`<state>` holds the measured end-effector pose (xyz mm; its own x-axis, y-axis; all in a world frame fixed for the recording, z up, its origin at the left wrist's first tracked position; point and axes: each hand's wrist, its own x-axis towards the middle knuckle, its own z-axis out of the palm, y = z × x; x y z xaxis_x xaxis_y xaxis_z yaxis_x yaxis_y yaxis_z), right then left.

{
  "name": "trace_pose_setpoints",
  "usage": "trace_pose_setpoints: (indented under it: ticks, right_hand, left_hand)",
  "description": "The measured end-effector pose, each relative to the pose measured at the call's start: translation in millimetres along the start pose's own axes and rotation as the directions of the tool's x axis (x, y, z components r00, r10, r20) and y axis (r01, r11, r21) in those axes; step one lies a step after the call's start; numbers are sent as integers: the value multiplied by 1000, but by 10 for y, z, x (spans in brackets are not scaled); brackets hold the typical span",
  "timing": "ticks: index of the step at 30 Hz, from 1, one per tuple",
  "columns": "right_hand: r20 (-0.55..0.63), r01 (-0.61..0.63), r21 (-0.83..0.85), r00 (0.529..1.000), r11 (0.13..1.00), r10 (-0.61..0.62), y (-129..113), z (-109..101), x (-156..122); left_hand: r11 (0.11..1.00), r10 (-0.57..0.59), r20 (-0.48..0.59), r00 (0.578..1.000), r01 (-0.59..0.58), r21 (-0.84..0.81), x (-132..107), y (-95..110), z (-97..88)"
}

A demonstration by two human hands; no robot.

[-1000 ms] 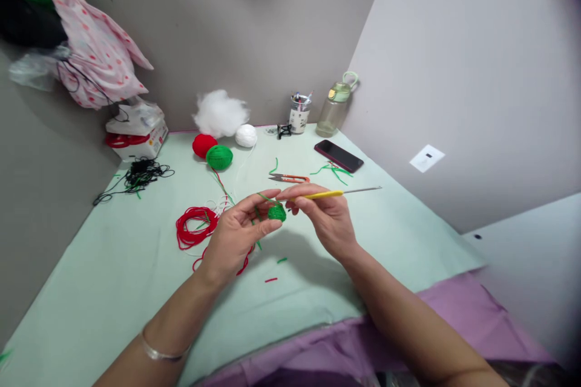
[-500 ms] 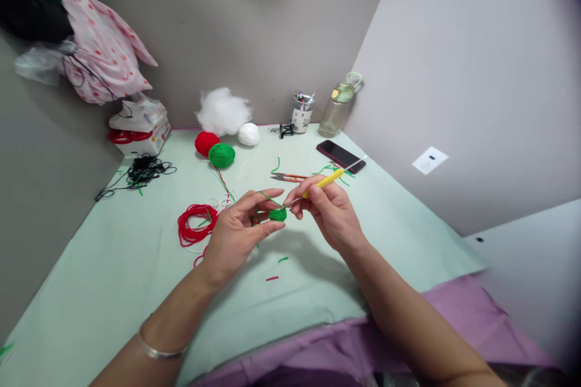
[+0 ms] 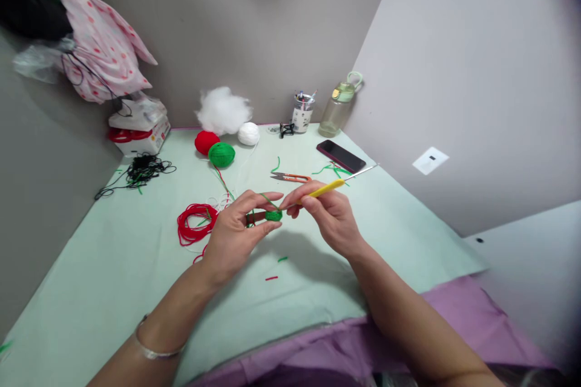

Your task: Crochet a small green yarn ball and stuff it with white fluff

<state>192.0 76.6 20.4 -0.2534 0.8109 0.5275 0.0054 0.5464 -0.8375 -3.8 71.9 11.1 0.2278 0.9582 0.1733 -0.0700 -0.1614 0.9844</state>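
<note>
Between the thumb and fingers of my left hand is a small green crochet piece. A strand of green yarn runs over the raised index finger down to it. My right hand is closed round a crochet hook with a yellow handle. One metal end of the hook points up and right; the other reaches the edge of the green piece, its tip hidden at the stitches. Just beyond my right fingers lie orange-handled thread snips.
Left of my hands lies a loose coil of red yarn. Behind are red, green and white yarn balls, white stuffing, a pen cup, a bottle and a phone. Tangled black yarn sits far left.
The hook has tilted flatter, its far end swinging right and down, as my right hand turned. My left hand and the green piece have shifted slightly left.
</note>
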Motion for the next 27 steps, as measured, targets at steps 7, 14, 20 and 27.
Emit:
trace_pose_setpoints:
  ticks: [7, 14, 20, 27]
  right_hand:
    - [111, 200, -231, 978, 952, -179, 64, -13, -20]
    - [192, 486, -650, 849, 584, -493, 149, 109, -117]
    - [122, 453, -667, 849, 591, -513, 119, 100, -208]
    - [105, 501, -632, 811, 591, -576, 47, 87, -205]
  left_hand:
    - [998, -51, -47, 998, 50, -25, 6, 8, 18]
    - [979, -150, -141, 979, 127, -159, -25, 75, 96]
    - [866, -247, 12, 969, 226, -447, -88, 50, 187]
    - [700, -339, 203, 918, 391, -598, -51, 125, 128]
